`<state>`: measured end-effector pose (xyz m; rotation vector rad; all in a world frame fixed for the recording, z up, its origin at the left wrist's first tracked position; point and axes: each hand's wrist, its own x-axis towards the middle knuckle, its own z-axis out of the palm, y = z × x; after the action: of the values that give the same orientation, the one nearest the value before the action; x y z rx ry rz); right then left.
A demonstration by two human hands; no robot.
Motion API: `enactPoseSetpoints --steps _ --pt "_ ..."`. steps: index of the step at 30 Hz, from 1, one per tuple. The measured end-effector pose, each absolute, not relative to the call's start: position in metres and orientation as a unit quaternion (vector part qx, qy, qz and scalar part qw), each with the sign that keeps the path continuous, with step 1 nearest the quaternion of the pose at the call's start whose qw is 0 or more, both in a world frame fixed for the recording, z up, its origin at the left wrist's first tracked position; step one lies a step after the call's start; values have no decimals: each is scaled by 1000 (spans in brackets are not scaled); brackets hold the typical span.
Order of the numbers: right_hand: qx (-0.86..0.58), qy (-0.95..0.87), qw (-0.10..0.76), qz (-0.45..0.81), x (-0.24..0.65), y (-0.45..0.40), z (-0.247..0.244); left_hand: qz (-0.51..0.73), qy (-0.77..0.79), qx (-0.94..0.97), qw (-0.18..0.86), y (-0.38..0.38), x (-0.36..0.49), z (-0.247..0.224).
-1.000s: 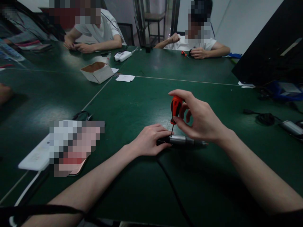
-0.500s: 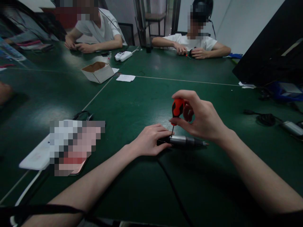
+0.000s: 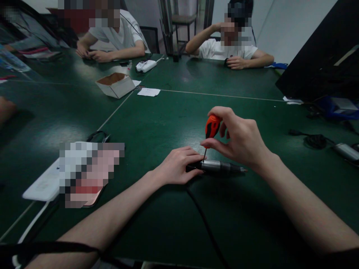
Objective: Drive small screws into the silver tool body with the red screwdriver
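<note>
Red-and-black short-handled screwdriver point(image 3: 212, 127) near upright, pinched by right hand's point(image 3: 240, 140) thumb and curled fingers, shank down on black-and-silver cylindrical tool point(image 3: 213, 166). Left hand point(image 3: 177, 165) palm-down, thumb and fingers clamping tool's left end, flat on green table point(image 3: 168, 123).

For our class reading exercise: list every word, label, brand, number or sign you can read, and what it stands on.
No text can be read.
White paper slip: faint marks, too small.
White corded device: small marks, too blurred.
Pink phone: mostly pixelated, nothing legible.
</note>
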<state>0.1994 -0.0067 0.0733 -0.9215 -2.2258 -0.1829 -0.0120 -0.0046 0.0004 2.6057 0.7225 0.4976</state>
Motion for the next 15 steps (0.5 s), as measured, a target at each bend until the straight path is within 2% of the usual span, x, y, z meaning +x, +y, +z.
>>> enactPoseSetpoints --steps 3,10,15 --pt "-348 -866 357 -40 199 -9 77 177 257 930 196 -4 -12 0" --pt "-340 -825 445 74 195 -10 77 176 262 928 199 -5 -12 0" --pt "-329 -840 431 26 197 -8 77 179 261 927 204 -5 -11 2"
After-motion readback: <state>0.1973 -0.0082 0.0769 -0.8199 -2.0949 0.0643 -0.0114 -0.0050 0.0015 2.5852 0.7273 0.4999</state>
